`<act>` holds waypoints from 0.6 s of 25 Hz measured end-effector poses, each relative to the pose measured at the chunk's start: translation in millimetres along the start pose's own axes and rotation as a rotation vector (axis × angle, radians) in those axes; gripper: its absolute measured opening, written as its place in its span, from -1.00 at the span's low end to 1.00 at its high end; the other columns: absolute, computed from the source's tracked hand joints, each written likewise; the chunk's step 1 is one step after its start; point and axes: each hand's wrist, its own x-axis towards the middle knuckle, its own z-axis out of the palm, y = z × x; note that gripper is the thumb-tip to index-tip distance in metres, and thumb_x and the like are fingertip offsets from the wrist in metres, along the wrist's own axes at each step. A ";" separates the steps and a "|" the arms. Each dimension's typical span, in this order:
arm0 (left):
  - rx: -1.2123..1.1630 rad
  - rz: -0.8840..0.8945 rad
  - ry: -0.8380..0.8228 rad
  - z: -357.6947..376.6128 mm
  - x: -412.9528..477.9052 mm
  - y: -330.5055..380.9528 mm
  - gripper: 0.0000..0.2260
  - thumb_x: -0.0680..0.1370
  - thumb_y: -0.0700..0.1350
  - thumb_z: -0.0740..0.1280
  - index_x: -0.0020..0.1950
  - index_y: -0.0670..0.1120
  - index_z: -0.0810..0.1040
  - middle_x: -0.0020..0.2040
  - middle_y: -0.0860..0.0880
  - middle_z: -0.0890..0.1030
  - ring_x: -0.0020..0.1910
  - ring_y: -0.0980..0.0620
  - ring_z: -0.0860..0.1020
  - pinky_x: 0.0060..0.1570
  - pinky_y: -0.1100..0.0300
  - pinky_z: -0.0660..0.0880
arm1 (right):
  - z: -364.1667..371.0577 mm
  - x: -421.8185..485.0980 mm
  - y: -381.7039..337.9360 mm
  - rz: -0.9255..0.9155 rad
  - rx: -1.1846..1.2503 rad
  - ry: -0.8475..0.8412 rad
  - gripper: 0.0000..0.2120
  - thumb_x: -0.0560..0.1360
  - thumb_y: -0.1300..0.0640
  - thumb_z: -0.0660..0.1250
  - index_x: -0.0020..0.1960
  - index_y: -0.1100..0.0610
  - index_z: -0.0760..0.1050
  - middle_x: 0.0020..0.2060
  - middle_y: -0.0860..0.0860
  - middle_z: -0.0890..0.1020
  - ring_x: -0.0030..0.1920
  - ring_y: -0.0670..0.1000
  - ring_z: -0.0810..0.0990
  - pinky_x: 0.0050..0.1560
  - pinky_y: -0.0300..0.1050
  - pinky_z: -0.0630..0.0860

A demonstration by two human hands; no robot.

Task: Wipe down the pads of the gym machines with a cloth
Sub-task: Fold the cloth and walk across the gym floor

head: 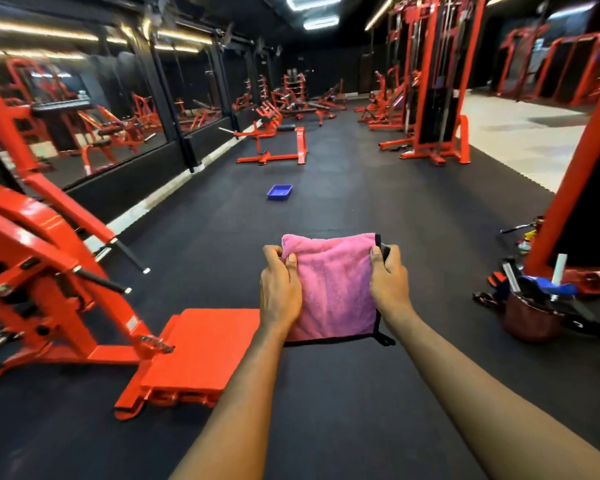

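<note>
Both hands hold a folded pink cloth (pixel 333 289) out in front, above the black floor (pixel 361 188); the left hand (pixel 279 289) grips its left edge, fingers (pixel 272 252) curled behind and thumb on the front; the right hand (pixel 388 282) pinches the right edge by the black trim, thumb on the pink face; a red machine (pixel 49 271) stands at the left, its footplate (pixel 205 348) just beside the left wrist; a blue tray (pixel 279 192) lies on the floor well ahead; a bucket (pixel 530 320) of tools sits at the right.
</note>
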 end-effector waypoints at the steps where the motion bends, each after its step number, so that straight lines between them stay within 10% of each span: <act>1: -0.007 0.001 -0.015 19.7 26.3 -9.4 -0.91 0.69 -0.05 0.12 0.05 -0.04 0.26 -0.17 -0.03 0.52 -0.11 -0.22 0.53 -0.23 0.06 0.27 | 9.1 30.6 7.6 0.001 -0.002 0.013 -0.73 0.72 -0.04 0.08 0.04 0.16 0.31 -0.17 0.01 0.49 -0.20 -0.04 0.45 -0.29 -0.11 0.34; 15: -0.033 0.014 -0.016 250.8 418.0 -97.6 -0.88 0.70 -0.02 0.10 0.08 -0.07 0.29 -0.20 0.02 0.50 -0.20 -0.08 0.48 -0.25 0.08 0.29 | 144.9 472.5 44.9 -0.087 -0.030 0.015 -0.76 0.72 -0.03 0.11 0.04 0.14 0.33 -0.13 -0.03 0.53 -0.17 -0.08 0.48 -0.26 -0.18 0.36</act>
